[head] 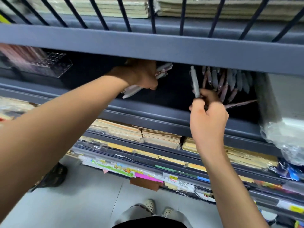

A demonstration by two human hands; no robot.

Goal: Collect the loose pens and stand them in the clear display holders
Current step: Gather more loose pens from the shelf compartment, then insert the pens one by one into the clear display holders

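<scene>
Collecting step: left hand (141,74) grips bundle of pale plastic pens (162,71); right hand (208,112) pinches grey pen (195,83). Next: probably add to bundle, then find clear perforated holder (49,65).

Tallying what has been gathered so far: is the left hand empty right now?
No, the left hand grips a bundle of pens, with their ends sticking out on both sides of the fist.
</scene>
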